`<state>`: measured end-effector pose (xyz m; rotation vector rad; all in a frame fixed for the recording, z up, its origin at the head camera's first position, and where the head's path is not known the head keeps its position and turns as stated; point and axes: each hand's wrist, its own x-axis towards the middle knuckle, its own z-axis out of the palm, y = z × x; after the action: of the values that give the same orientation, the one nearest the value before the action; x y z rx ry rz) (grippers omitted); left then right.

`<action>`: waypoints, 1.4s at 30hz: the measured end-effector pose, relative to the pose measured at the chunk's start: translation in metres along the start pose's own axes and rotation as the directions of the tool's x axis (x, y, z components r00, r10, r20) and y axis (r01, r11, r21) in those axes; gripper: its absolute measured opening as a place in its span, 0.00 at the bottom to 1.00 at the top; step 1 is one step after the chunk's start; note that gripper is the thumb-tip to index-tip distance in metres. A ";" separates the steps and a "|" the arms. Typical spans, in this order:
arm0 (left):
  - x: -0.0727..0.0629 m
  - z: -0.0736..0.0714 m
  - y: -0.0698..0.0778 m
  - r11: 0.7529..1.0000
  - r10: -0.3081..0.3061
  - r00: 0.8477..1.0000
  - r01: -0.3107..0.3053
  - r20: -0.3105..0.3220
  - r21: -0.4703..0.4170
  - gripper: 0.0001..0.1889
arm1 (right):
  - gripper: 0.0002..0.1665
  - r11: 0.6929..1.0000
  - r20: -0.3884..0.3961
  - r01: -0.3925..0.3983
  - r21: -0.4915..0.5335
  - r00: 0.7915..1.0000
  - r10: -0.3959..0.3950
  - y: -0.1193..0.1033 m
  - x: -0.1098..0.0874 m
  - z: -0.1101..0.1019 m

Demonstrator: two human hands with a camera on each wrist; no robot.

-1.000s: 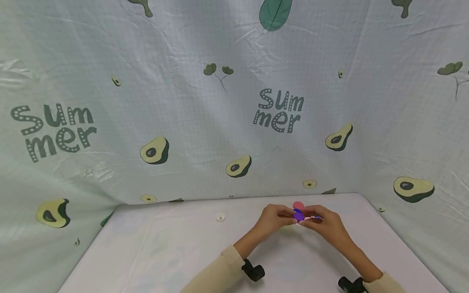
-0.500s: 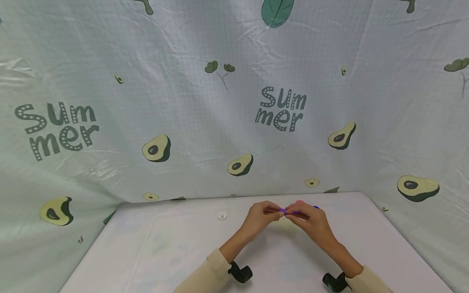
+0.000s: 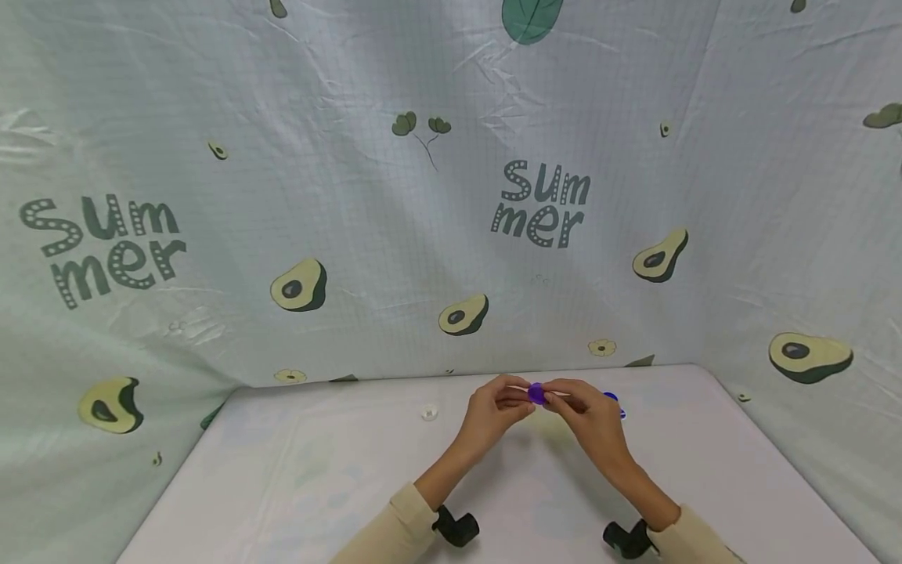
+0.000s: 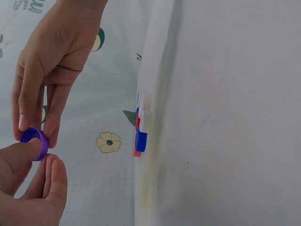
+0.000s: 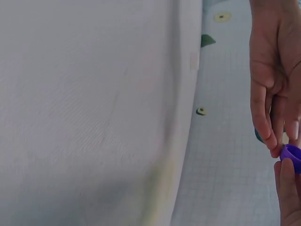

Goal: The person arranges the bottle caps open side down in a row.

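Both hands meet at a small purple bottle cap [image 3: 537, 393], held up toward the table's far edge. My left hand [image 3: 488, 411] grips it from the left. In the left wrist view the thumb [image 4: 32, 147] of that hand overlaps the hollow of the cap [image 4: 44, 151]. From the other side my right hand [image 3: 588, 419] pinches the rim between thumb and fingertips. The right wrist view shows the cap [image 5: 294, 151] only partly, at the frame's edge, with its hollow inside visible.
Behind the right hand lie blue caps [image 3: 611, 396]. The left wrist view shows blue [image 4: 140, 141], white [image 4: 145, 121] and red pieces [image 4: 136, 153] grouped together. A pale round piece [image 3: 429, 412] sits left on the white table [image 3: 338, 470]. A printed curtain [image 3: 380, 235] hangs behind.
Both hands have shifted left and slightly up with the purple cap, which has turned between the fingers. The red piece is now hidden behind the right hand, while blue caps show beside it.
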<state>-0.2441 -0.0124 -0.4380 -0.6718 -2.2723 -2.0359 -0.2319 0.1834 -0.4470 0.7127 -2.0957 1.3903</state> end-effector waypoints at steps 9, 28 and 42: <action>-0.004 -0.006 -0.004 0.967 0.163 0.984 -0.145 -0.074 0.207 0.16 | 0.18 0.933 0.078 -0.331 0.137 0.943 0.323 -0.011 0.002 0.007; -0.015 -0.054 0.007 0.910 0.230 0.972 -0.198 -0.047 0.364 0.15 | 0.22 0.953 0.206 -0.303 0.029 0.934 0.291 -0.016 0.024 0.034; -0.016 -0.088 -0.003 0.923 0.205 0.979 -0.196 0.009 0.331 0.15 | 0.20 0.961 0.284 -0.270 0.058 0.927 0.243 -0.007 0.035 0.063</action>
<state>-0.2536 -0.1007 -0.4321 -0.8048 -2.3372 -1.5163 -0.2611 0.1170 -0.4396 0.7239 -2.4237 1.6210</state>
